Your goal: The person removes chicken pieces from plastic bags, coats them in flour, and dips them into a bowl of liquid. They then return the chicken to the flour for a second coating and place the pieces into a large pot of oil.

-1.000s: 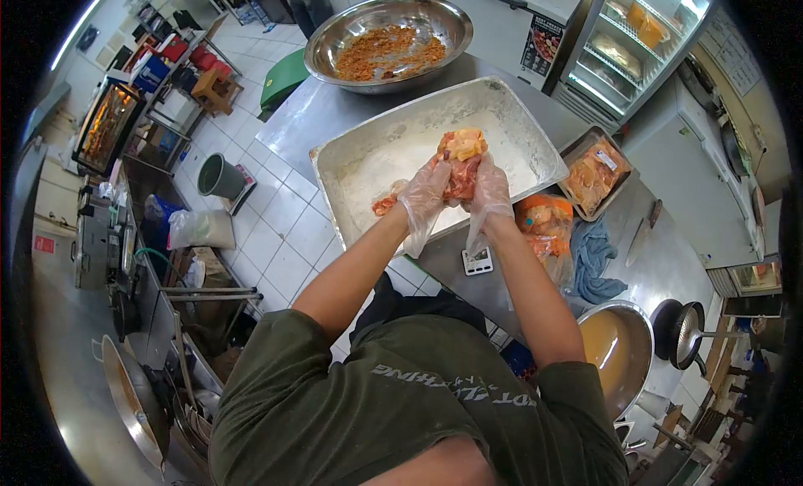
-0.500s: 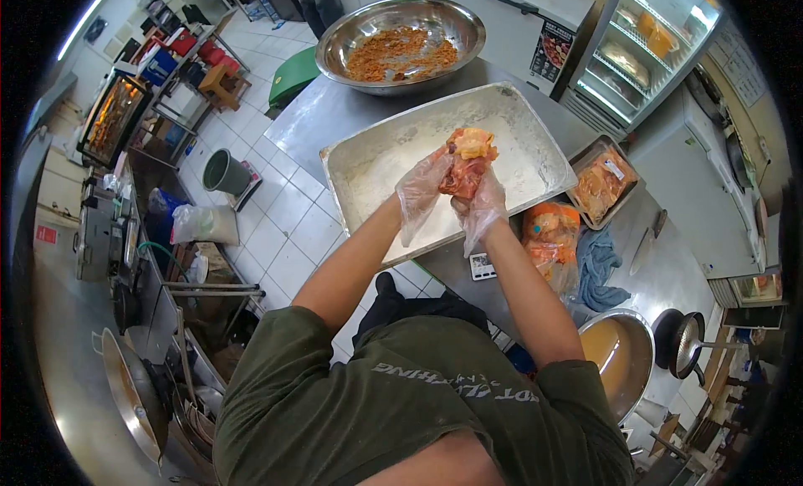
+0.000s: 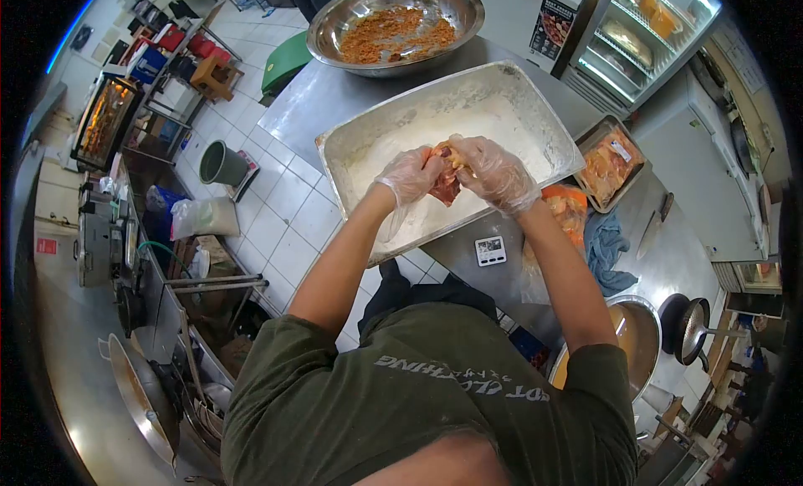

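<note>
Seen from above, a person in a dark green T-shirt works at a steel table (image 3: 294,99), wearing thin, clear plastic gloves. The left hand (image 3: 408,178) has its fingers curled closed, gripping one side of a piece of raw, reddish meat (image 3: 446,189). The right hand (image 3: 497,173) bends over the other side, its fingers folded in and pinching the meat's upper edge. The meat is between the two hands, over a rectangular metal tray (image 3: 502,83) spread with white powder (image 3: 397,139); whether it touches the powder cannot be told. Beyond the tray stands a wide steel bowl (image 3: 332,54) with orange-brown crumbs (image 3: 391,36). Just beside the tray's near side lies a small white timer (image 3: 491,251). To the right are a bag of orange-tinted meat (image 3: 569,212), partly hidden by the right forearm, a crumpled blue cloth (image 3: 606,256), a smaller tray of meat pieces (image 3: 609,172) and a knife (image 3: 655,227)
</note>
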`<act>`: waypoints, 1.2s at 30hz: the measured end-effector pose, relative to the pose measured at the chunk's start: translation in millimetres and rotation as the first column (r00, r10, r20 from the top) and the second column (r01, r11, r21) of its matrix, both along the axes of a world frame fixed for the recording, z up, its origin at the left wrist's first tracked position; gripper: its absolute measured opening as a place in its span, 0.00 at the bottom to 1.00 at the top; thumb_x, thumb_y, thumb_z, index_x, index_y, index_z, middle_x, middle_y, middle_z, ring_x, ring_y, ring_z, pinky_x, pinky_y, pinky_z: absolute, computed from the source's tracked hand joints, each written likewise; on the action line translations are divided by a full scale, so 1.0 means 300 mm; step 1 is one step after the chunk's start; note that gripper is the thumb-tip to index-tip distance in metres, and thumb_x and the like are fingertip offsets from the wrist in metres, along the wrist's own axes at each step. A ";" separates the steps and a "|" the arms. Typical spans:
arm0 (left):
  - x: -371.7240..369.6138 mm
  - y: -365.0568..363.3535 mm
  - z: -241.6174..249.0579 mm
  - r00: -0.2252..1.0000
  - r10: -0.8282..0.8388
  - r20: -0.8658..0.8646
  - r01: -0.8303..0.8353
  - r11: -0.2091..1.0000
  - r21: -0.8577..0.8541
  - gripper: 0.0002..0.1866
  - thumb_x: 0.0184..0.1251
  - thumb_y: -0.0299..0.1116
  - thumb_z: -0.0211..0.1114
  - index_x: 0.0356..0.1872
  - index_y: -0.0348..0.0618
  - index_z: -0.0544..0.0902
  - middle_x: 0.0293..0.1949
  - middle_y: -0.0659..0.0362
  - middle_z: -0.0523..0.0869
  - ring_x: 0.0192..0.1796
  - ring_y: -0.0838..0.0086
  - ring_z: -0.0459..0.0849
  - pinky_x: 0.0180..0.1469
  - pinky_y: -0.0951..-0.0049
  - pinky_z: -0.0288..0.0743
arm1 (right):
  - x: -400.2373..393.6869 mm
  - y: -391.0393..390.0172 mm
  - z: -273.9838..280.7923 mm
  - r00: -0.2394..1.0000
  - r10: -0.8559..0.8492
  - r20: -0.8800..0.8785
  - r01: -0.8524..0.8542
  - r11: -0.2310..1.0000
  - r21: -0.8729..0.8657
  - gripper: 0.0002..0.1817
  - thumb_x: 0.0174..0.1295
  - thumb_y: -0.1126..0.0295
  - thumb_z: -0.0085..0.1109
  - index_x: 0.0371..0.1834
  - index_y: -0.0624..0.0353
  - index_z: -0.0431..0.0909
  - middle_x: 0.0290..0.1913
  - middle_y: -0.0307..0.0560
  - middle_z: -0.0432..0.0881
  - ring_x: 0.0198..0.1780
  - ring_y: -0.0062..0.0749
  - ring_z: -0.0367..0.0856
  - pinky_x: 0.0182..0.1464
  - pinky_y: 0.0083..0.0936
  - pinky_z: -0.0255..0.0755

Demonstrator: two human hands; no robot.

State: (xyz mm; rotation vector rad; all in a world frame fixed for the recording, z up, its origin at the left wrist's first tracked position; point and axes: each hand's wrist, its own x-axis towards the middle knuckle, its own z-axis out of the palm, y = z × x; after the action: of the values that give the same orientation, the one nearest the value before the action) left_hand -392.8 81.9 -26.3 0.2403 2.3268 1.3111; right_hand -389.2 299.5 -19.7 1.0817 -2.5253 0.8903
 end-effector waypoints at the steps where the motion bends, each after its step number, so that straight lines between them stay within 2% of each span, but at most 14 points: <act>1: -0.024 -0.016 -0.090 1.000 -0.002 0.016 0.001 0.996 0.088 0.14 0.78 0.39 0.49 0.47 0.38 0.76 0.33 0.56 0.84 0.27 0.71 0.82 0.34 0.69 0.80 | -0.009 -0.002 -0.021 1.000 0.003 0.022 -0.003 1.000 0.009 0.26 0.63 0.64 0.60 0.66 0.55 0.69 0.52 0.55 0.80 0.50 0.53 0.80 0.50 0.41 0.78; 4: -0.045 -0.021 -0.170 0.998 -0.014 0.064 0.000 0.979 0.205 0.16 0.78 0.41 0.51 0.47 0.36 0.77 0.34 0.55 0.85 0.31 0.72 0.85 0.39 0.70 0.81 | -0.033 0.009 -0.122 0.989 -0.008 -0.150 0.003 1.000 -0.031 0.25 0.64 0.63 0.58 0.64 0.56 0.69 0.49 0.55 0.81 0.49 0.52 0.81 0.49 0.40 0.77; 7: 0.009 0.003 -0.036 1.000 0.011 0.024 -0.012 1.000 0.027 0.19 0.78 0.42 0.52 0.47 0.33 0.78 0.36 0.55 0.86 0.36 0.73 0.86 0.44 0.71 0.81 | -0.033 0.001 -0.130 0.993 -0.060 -0.099 0.059 0.998 -0.011 0.18 0.66 0.62 0.55 0.57 0.57 0.71 0.45 0.56 0.82 0.45 0.52 0.83 0.45 0.42 0.78; 8: 0.019 0.008 0.020 1.000 0.021 -0.010 -0.021 0.997 -0.071 0.19 0.78 0.43 0.53 0.48 0.33 0.79 0.36 0.55 0.86 0.37 0.73 0.87 0.45 0.71 0.81 | -0.037 -0.007 -0.126 0.996 -0.081 -0.033 0.081 0.997 -0.006 0.17 0.66 0.64 0.57 0.55 0.57 0.71 0.42 0.56 0.82 0.41 0.52 0.83 0.42 0.42 0.79; 10: 0.009 -0.010 -0.032 0.999 0.039 0.026 -0.040 0.999 0.002 0.20 0.77 0.43 0.54 0.49 0.32 0.79 0.37 0.54 0.87 0.38 0.73 0.86 0.46 0.72 0.81 | -0.034 -0.023 -0.120 0.986 -0.127 0.103 0.127 0.992 0.011 0.15 0.64 0.67 0.60 0.50 0.57 0.72 0.35 0.57 0.82 0.34 0.52 0.84 0.37 0.41 0.79; 11: 0.014 -0.012 -0.031 0.998 0.046 0.046 -0.048 0.998 0.039 0.21 0.77 0.44 0.54 0.50 0.32 0.79 0.37 0.54 0.87 0.38 0.73 0.86 0.46 0.72 0.81 | -0.031 -0.026 -0.118 0.980 -0.127 0.152 0.131 0.991 -0.015 0.13 0.64 0.66 0.60 0.49 0.56 0.71 0.33 0.57 0.82 0.34 0.53 0.84 0.37 0.41 0.79; 16: 0.010 -0.043 -0.053 0.999 -0.029 -0.016 0.027 0.994 -0.105 0.21 0.76 0.44 0.55 0.50 0.33 0.81 0.36 0.53 0.88 0.37 0.72 0.86 0.44 0.70 0.80 | -0.021 -0.013 -0.099 0.938 -0.055 0.342 0.082 0.994 -0.066 0.12 0.62 0.66 0.59 0.46 0.54 0.71 0.26 0.57 0.81 0.30 0.55 0.83 0.34 0.42 0.77; 20: 0.031 -0.026 0.015 0.987 -0.146 -0.064 0.122 0.951 -0.285 0.20 0.75 0.44 0.56 0.47 0.34 0.82 0.34 0.49 0.88 0.35 0.67 0.87 0.42 0.66 0.80 | 0.014 0.005 -0.093 0.904 0.031 0.426 -0.016 0.999 -0.039 0.12 0.61 0.65 0.59 0.43 0.56 0.70 0.28 0.58 0.81 0.31 0.56 0.83 0.34 0.44 0.76; 25: 0.022 -0.003 0.035 0.967 -0.217 -0.132 0.171 0.940 -0.296 0.20 0.74 0.45 0.56 0.47 0.35 0.83 0.32 0.48 0.88 0.33 0.65 0.87 0.41 0.65 0.80 | 0.043 0.020 -0.074 0.795 0.008 0.606 0.049 0.996 -0.076 0.13 0.58 0.64 0.62 0.40 0.58 0.72 0.28 0.55 0.81 0.31 0.52 0.84 0.35 0.43 0.75; 28: -0.003 -0.005 -0.041 0.971 -0.197 -0.133 0.163 0.959 -0.231 0.22 0.73 0.47 0.56 0.48 0.36 0.82 0.32 0.48 0.88 0.34 0.64 0.87 0.42 0.65 0.79 | 0.035 0.044 -0.064 0.906 -0.062 0.419 0.042 0.998 0.056 0.13 0.59 0.63 0.63 0.38 0.59 0.72 0.32 0.51 0.82 0.34 0.48 0.83 0.37 0.41 0.76; 31: -0.021 -0.004 -0.033 0.986 -0.117 -0.119 0.079 0.955 -0.287 0.23 0.73 0.50 0.57 0.49 0.37 0.82 0.32 0.47 0.88 0.35 0.62 0.87 0.42 0.63 0.79 | 0.066 0.127 -0.063 0.956 -0.207 0.208 0.206 0.978 0.026 0.13 0.59 0.61 0.63 0.34 0.59 0.73 0.36 0.50 0.81 0.37 0.48 0.82 0.40 0.38 0.75; 32: -0.022 -0.013 -0.021 0.990 -0.084 -0.117 0.041 0.944 -0.328 0.24 0.72 0.51 0.57 0.50 0.37 0.81 0.31 0.47 0.87 0.35 0.61 0.87 0.42 0.63 0.79 | 0.099 0.175 -0.010 0.939 -0.258 0.227 0.265 0.964 0.000 0.13 0.60 0.60 0.62 0.36 0.58 0.75 0.39 0.51 0.80 0.39 0.49 0.81 0.42 0.38 0.75; 34: -0.015 -0.049 -0.034 0.987 0.027 -0.160 -0.073 0.955 -0.287 0.25 0.72 0.53 0.57 0.48 0.38 0.82 0.32 0.47 0.87 0.36 0.60 0.86 0.42 0.61 0.78 | 0.189 0.270 0.033 0.890 -0.451 0.069 0.455 0.888 -0.069 0.15 0.62 0.57 0.61 0.40 0.59 0.78 0.38 0.51 0.80 0.39 0.49 0.80 0.44 0.39 0.75; 36: -0.018 -0.083 -0.040 0.974 0.105 -0.201 -0.169 0.928 -0.333 0.25 0.67 0.54 0.60 0.44 0.38 0.83 0.37 0.42 0.88 0.42 0.56 0.88 0.46 0.61 0.79 | 0.290 0.378 0.029 0.768 -0.582 0.266 0.616 0.786 -0.060 0.18 0.63 0.55 0.58 0.41 0.61 0.80 0.38 0.54 0.83 0.40 0.53 0.82 0.46 0.42 0.75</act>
State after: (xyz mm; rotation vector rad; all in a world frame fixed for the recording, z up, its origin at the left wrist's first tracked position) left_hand -398.2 57.1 -38.3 0.0831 2.7233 0.9427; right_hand -302.4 413.0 -11.0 0.0761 -2.6703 1.0174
